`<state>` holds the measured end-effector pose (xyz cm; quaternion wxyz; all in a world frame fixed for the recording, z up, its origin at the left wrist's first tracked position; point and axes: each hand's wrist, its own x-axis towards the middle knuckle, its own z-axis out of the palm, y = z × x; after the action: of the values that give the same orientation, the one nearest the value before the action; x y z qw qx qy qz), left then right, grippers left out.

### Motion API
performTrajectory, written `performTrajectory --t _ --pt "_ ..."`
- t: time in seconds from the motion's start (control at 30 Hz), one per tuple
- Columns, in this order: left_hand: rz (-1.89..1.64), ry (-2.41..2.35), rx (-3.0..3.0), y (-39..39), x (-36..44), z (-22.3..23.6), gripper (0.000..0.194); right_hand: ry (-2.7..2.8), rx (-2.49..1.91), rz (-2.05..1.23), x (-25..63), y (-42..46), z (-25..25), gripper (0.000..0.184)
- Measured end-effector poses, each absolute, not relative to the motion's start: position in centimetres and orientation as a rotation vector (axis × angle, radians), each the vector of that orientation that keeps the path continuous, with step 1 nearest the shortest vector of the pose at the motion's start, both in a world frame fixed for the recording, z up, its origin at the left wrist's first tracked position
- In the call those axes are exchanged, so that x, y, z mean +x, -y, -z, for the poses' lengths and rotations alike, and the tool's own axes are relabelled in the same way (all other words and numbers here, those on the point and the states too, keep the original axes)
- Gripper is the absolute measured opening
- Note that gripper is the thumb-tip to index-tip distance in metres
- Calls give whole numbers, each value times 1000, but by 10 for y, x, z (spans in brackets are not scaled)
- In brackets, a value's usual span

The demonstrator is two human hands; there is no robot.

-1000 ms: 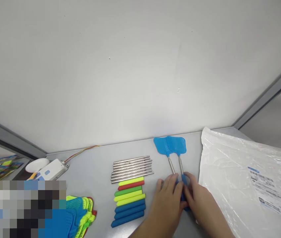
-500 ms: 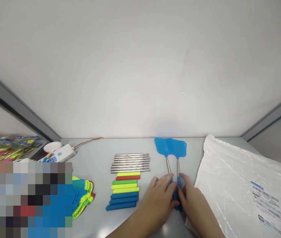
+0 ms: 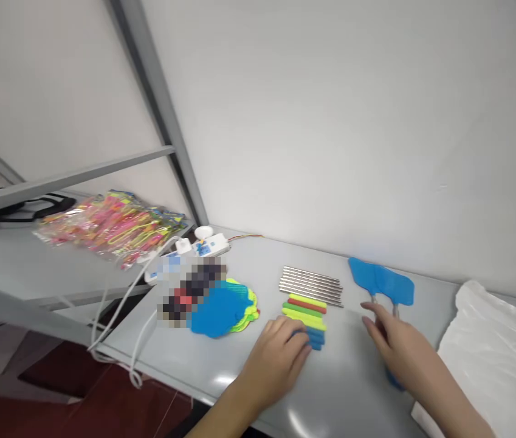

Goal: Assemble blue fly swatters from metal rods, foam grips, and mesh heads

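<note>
My left hand (image 3: 276, 354) curls its fingers closed over the left ends of the blue handle sleeves (image 3: 316, 338), lowest in a row of coloured ones. How many it grips is hidden. My right hand (image 3: 394, 340) is held above two blue fly swatters, thumb and forefinger apart, with nothing between them. The swatter heads, one on the left (image 3: 360, 274) and one on the right (image 3: 397, 286), overlap at the back of the table. My hand and wrist cover most of their shafts and grips. Yellow, green and red sleeves (image 3: 306, 309) lie just beyond my left fingers.
Metal rods (image 3: 310, 285) lie side by side behind the sleeves. Loose swatter heads (image 3: 221, 310) are piled at left, near a power strip (image 3: 212, 245) and white cable (image 3: 137, 347). A white plastic bag (image 3: 495, 359) covers the right side. Bagged colourful goods (image 3: 116, 225) fill a side shelf.
The view has swung left. My left hand has left the swatter grips and reached the blue sleeves. My right hand has lifted off the swatters with its fingers spread.
</note>
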<state>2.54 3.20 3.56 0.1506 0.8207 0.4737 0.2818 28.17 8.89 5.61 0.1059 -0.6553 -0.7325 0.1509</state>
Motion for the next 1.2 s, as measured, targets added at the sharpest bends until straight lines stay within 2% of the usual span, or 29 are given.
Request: performTrajectory --t 0.1,0.17,0.4,0.63,0.87,1.0,1.2 --pt "-886 -1441 2234 -17 -4 -26 20 2322 -1748 -431 241 -124 -65 39" --pt "-895 -1475 2158 -11 -14 -22 27 2397 -1617 -456 214 -154 -65 37" --pt "-899 -1467 2031 -9 -21 -11 29 2466 -1561 -607 164 -228 -50 29" --pt "-850 -1479 2058 -16 -22 1 24 2547 -1507 -643 159 -245 -48 24" --pt "-836 -1437 2075 -18 -22 0 8 2667 -1343 -664 165 -251 -50 22" --pt "-777 -1455 2100 -19 -20 -4 17 2715 -1275 -656 169 -253 -50 20" --pt "-661 -1471 2265 -18 -6 -8 17 2721 -1262 -592 176 -256 -49 16"
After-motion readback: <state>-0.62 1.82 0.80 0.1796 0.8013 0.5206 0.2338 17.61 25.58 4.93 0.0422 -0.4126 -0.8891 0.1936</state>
